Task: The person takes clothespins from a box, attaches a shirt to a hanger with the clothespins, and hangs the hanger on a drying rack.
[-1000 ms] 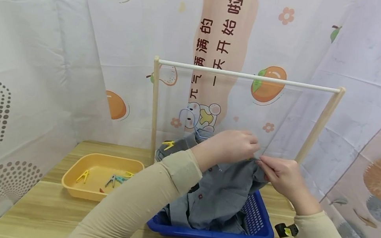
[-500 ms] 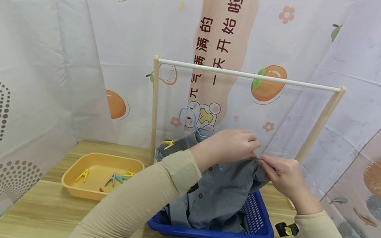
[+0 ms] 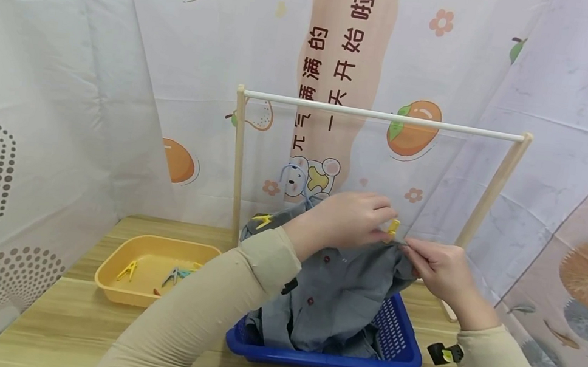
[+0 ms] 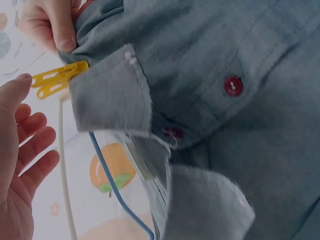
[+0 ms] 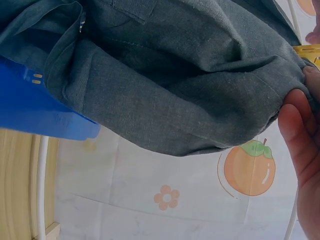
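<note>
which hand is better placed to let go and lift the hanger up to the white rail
Probably left: the left hand is open beside the yellow plastic clothespin, nearer the blue wire hanger. The right hand pinches the grey button-up shirt.

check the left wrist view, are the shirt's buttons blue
No, the two buttons showing on the grey shirt are dark red.
</note>
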`<action>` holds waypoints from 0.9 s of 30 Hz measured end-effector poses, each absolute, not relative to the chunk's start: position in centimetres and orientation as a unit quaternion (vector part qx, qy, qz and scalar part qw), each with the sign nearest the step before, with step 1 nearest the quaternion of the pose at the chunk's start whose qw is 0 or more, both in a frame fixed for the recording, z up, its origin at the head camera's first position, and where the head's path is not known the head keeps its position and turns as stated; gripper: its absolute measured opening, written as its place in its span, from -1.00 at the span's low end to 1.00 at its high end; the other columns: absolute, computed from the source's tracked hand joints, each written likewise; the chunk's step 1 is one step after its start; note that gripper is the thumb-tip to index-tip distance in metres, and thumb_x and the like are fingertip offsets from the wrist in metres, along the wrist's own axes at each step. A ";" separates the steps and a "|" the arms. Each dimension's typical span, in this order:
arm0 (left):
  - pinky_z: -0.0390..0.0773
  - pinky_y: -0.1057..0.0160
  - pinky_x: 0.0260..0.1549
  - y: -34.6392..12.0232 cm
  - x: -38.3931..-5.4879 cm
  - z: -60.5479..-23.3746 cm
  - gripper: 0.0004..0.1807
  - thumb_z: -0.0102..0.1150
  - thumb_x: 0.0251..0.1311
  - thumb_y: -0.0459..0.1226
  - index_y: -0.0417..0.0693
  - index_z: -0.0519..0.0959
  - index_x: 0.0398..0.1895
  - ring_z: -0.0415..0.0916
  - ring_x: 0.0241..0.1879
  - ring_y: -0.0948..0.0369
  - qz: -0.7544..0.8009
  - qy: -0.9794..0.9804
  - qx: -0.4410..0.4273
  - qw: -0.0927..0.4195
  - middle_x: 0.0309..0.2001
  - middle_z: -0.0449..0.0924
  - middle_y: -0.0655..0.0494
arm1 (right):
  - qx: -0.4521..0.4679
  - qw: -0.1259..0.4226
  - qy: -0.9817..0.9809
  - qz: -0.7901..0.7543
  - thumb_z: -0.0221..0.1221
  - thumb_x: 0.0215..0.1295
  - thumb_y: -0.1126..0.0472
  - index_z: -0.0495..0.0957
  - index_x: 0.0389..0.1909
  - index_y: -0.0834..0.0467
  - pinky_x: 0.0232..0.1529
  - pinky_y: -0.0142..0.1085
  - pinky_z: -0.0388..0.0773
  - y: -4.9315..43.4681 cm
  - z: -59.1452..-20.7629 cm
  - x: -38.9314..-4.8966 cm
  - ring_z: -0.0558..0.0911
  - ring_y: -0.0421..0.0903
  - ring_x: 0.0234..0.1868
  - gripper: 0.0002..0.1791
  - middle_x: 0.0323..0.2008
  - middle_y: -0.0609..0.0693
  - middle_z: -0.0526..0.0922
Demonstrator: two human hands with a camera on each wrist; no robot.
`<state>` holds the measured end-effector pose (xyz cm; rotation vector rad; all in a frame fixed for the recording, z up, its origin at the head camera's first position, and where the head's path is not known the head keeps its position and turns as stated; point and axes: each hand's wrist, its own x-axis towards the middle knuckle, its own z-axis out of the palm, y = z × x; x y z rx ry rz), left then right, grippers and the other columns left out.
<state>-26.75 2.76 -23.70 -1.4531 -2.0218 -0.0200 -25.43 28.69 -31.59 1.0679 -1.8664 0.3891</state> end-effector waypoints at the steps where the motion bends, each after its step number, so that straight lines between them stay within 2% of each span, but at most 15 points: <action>1: 0.55 0.34 -0.04 2.5 -26.8 -23.7 -0.62 0.22 0.43 -0.07 -0.08 0.63 0.16 0.57 -0.06 0.24 -0.010 -0.768 -0.552 0.324 -0.01 0.62 0.11 | 0.432 0.461 -0.759 0.157 0.01 0.59 -0.10 0.78 -0.27 0.22 -0.69 -0.42 0.44 28.7 -31.6 -25.4 0.47 -0.35 -0.73 -0.46 -0.67 -0.18 0.61; 13: 0.56 0.29 -0.04 -1.6 -27.3 -24.0 -0.62 0.28 0.37 -0.03 -0.08 0.69 0.06 0.59 -0.09 0.20 -0.034 -0.758 -0.525 0.386 -0.08 0.66 0.13 | 0.408 0.453 -0.775 0.167 0.04 0.58 -0.11 0.79 -0.20 0.19 -0.66 -0.37 0.49 29.0 -31.4 -25.2 0.49 -0.38 -0.70 -0.49 -0.64 -0.21 0.63; 19: 0.56 0.19 0.02 -3.1 -27.4 -23.9 -0.64 0.28 0.37 -0.04 -0.07 0.71 0.04 0.60 -0.06 0.16 -0.046 -0.749 -0.512 0.418 -0.07 0.68 0.12 | 0.401 0.458 -0.775 0.167 0.07 0.57 -0.09 0.79 -0.18 0.19 -0.65 -0.33 0.54 29.4 -31.8 -25.2 0.52 -0.36 -0.71 -0.52 -0.59 -0.17 0.69; 27: 0.56 0.11 0.05 -5.9 -27.1 -23.8 -0.65 0.30 0.34 -0.07 -0.11 0.71 0.02 0.63 -0.03 0.09 -0.082 -0.738 -0.503 0.443 -0.07 0.70 0.08 | 0.390 0.478 -0.769 0.167 0.04 0.57 -0.14 0.80 -0.21 0.21 -0.65 -0.30 0.54 29.7 -32.2 -25.3 0.54 -0.32 -0.73 -0.46 -0.59 -0.11 0.70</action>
